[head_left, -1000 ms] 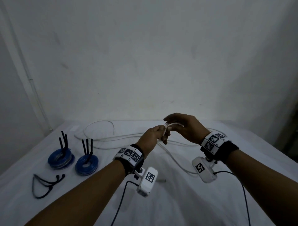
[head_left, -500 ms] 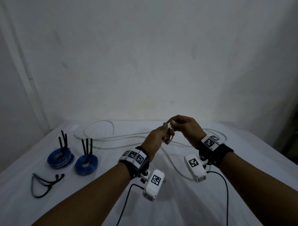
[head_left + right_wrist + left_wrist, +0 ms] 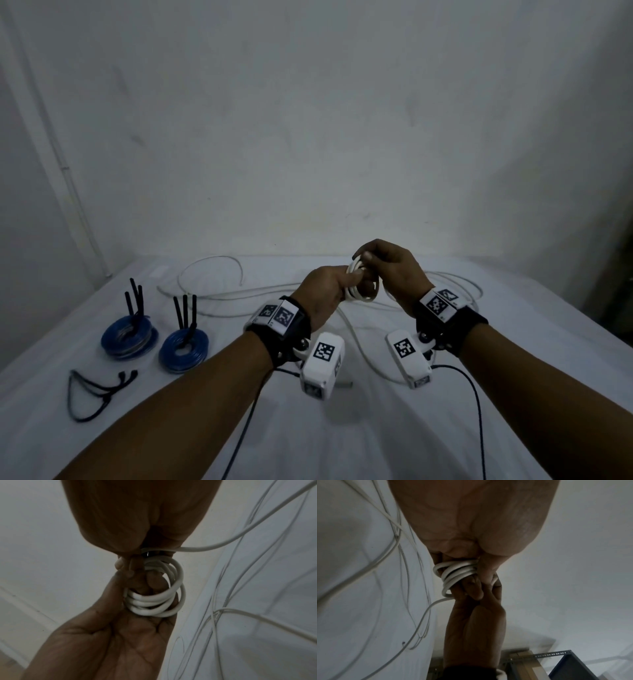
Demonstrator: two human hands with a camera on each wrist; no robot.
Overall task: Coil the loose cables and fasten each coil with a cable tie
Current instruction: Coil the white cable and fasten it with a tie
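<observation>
- Left hand (image 3: 323, 291) curled round a small white coil (image 3: 361, 286), several turns stacked, held up off the worktop (image 3: 342, 428) so the loops hang free and can't snag.
- Right hand (image 3: 394, 270) pinches the white cable (image 3: 363, 346) at the top of the coil, thumb and fingertips closed on it; looks like it's laying the next turn onto the stack.
- Right wrist view: the loops sit against the left palm, fingers through the ring. That keeps the turns from springing open.
- Most of the cable is not yet coiled: the feed drops from the hands to the worktop and long runs sprawl across the far side.
- Two blue coils (image 3: 130, 337) (image 3: 183, 349) done, black ties sticking up, parked left and well apart from the hands.
- Spare black ties (image 3: 99, 390) near the left front edge, within left-hand reach once winding ends.
- Open worktop in front and to the right for pulling slack; whether the far loops cross into a tangle I can't tell, too dim.
</observation>
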